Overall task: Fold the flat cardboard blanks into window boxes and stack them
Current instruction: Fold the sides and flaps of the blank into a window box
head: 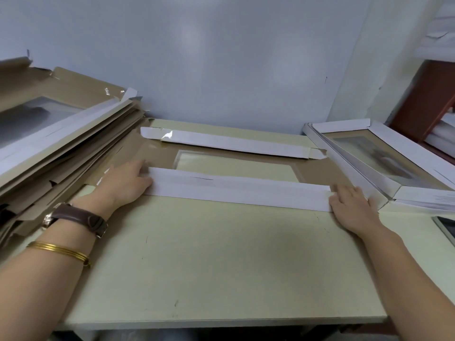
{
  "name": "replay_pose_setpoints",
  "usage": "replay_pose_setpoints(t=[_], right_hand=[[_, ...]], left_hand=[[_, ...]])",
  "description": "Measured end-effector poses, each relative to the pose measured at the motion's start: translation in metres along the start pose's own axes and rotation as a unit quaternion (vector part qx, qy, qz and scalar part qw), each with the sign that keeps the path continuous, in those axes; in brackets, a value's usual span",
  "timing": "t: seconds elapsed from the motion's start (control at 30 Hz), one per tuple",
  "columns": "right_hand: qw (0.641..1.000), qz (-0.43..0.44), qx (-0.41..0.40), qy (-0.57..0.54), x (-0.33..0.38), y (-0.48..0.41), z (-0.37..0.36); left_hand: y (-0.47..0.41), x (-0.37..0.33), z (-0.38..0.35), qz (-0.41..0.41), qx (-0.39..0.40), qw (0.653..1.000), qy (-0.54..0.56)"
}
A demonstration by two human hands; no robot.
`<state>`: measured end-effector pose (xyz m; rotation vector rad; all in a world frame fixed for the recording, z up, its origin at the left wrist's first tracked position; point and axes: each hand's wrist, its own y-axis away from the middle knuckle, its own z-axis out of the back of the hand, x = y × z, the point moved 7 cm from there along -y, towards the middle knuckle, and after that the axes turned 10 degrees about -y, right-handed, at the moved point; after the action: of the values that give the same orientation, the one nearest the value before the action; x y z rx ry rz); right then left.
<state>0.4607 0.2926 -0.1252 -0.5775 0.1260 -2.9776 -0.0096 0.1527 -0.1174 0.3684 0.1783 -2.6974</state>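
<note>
Mid-surface, close to the wall: cardboard blank (157,153) lying flat, brown side up, clear window (236,168) in its middle. Near flap (236,190) turned over onto it, white face up; far flap (229,143) likewise. Left hand (125,183) at the near flap's left end, right hand (352,203) at its right end. Fingers of both laid out fairly straight, pressing on the card, gripping nothing. Can't tell whether the left thumb sits under the flap end.

Slumped pile of unfolded blanks (61,143) just left; finished boxes (384,156) stacked just right, beside the right hand.

Handling, as a guess:
- Looks light and thin, stiff only along the creases. Long flaps likely to bow or spring back if held at one spot.
- Best to hold a flap at both ends and run pressure along the crease.
- Keep off the window film: probably soft, easy to dent or smudge.
- Far flap's corner tabs look ragged, so go gently there.
- White face probably slick; press rather than pinch.
- For stacking, lift by two opposite folded walls, not by the window panel.
</note>
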Motion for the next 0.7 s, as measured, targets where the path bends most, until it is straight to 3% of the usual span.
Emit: replay_pose_setpoints(t=[0.1, 0.23, 0.5, 0.63, 0.7], right_hand=[[0.998, 0.047, -0.035, -0.04, 0.017, 0.002, 0.005], [0.996, 0.032, -0.026, -0.082, 0.027, 0.004, 0.003], [0.99, 0.024, -0.017, -0.138, 0.033, 0.015, 0.017], [0.994, 0.075, -0.018, -0.073, 0.039, 0.026, 0.037], [0.993, 0.106, -0.029, -0.039, 0.04, 0.032, 0.05]], left_hand=[[0.007, -0.012, 0.005, -0.011, -0.005, 0.999, 0.049], [0.012, -0.019, 0.017, -0.012, -0.028, 0.995, 0.099], [0.024, -0.027, 0.04, -0.034, -0.053, 0.994, 0.087], [0.029, -0.035, 0.059, -0.08, -0.081, 0.992, 0.05], [0.034, -0.036, 0.063, -0.105, -0.043, 0.993, 0.027]])
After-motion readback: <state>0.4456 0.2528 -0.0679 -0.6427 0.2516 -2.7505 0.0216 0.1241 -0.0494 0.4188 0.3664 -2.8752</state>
